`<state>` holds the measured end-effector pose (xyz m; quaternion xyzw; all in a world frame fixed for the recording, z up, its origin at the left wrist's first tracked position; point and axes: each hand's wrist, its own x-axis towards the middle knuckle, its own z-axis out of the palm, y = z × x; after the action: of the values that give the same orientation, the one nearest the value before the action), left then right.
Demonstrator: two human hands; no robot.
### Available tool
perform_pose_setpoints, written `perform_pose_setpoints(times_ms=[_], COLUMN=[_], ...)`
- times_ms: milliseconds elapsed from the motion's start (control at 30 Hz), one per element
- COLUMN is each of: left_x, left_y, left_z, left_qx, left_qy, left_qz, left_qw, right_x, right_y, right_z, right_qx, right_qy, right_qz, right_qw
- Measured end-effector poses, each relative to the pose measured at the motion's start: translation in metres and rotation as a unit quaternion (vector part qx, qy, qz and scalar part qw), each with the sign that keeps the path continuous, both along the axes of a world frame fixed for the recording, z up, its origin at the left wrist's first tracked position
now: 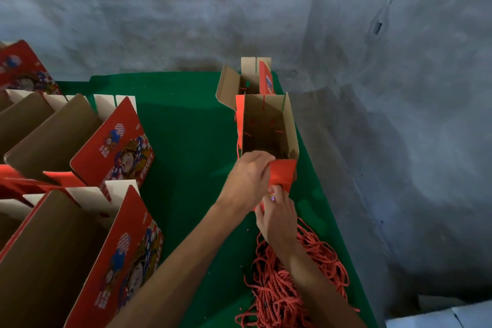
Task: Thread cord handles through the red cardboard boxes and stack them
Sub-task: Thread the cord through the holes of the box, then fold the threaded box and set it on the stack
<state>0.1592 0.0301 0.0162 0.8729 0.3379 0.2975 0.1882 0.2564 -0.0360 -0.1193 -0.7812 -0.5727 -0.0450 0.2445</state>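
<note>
Head view: green mat [186, 128] covers the work surface, grey wall [159, 8] behind and to the right. Open box [267, 128] stands upright near the mat's right edge, brown inside, w/ its red near flap [283, 172] folded down toward the person. Left hand [249, 178] grips the near-left corner of that box, fingers curled over the rim and the flap's top edge. Right hand [278, 217] sits just below the flap, fingers bunched together at the flap's lower edge, pinching something small there; can't tell if it's a cord end. A red cord [237, 141] hangs down the box's left outer side. 2nd box [249, 80] stands right behind the 1st, touching it, flaps up. Pile of red cords [319, 269] lies on the mat under the right forearm, near the bottom edge. At left, a row of printed boxes [87, 141] leans tilted, one against the next, openings up, well apart from the box in hand.
</note>
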Motion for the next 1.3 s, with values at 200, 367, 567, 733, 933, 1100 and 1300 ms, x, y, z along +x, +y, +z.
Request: perform_pose_setpoints(times_ms=[200,367,567,733,933,1100,1300], left_x=[-0.057,-0.118,-0.171,-0.196,-0.221,-0.216,-0.170], left_y=[0.022,0.026,0.016,-0.004,-0.014,-0.016,-0.019], left_z=[0.002,0.007,0.019,0.026,0.022,0.028,0.031], left_qx=[0.005,-0.005,-0.030,-0.097,-0.241,-0.303,-0.353], left_qy=[0.170,0.211,0.229,0.187,0.254,0.251,0.243], left_qz=[0.139,0.260,0.353,0.419,0.380,0.258,0.167], left_qw=[0.976,0.942,0.907,0.883,0.856,0.882,0.888], right_x=[0.025,0.043,0.040,-0.028,-0.110,-0.119,-0.068], right_y=[0.048,0.107,0.153,0.152,0.127,0.103,0.067], right_z=[0.012,0.018,0.032,0.043,0.047,0.038,0.008], right_qx=[-0.093,-0.184,-0.254,-0.183,-0.152,-0.175,-0.281], right_qy=[-0.019,0.020,0.090,0.100,0.125,0.161,0.168], right_qz=[0.008,0.031,0.059,0.177,0.273,0.262,0.202], right_qw=[0.995,0.982,0.961,0.962,0.942,0.935,0.923])
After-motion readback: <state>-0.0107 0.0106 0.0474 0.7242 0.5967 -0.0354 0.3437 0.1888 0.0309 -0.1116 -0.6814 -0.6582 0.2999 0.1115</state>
